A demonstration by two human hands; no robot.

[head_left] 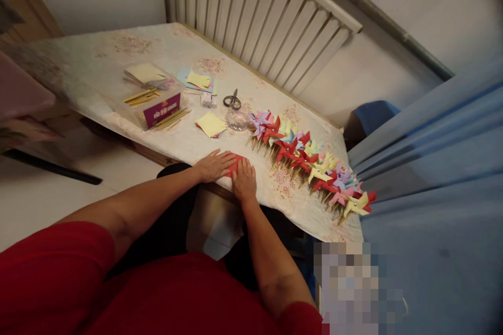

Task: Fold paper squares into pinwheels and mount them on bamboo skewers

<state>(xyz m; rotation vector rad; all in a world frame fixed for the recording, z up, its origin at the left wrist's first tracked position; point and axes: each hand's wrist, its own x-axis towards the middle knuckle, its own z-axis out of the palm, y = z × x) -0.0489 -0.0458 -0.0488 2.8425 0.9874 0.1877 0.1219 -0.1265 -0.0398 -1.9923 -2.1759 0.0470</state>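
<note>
Here, both hands lie flat, fingers spread, on a red paper sheet (236, 163) at the near edge of the counter (118, 63). The left hand (212, 166) covers the sheet's left part, and the right hand (244, 182) presses its right part, the two nearly touching; neither pinches anything. Just beyond the hands sits a small stack of yellow paper squares (211, 124). To the right of the hands runs a long row of finished paper pinwheels (310, 159). Farther off lie scissors (232, 100) and a clear box of wooden sticks (155, 102).
</note>
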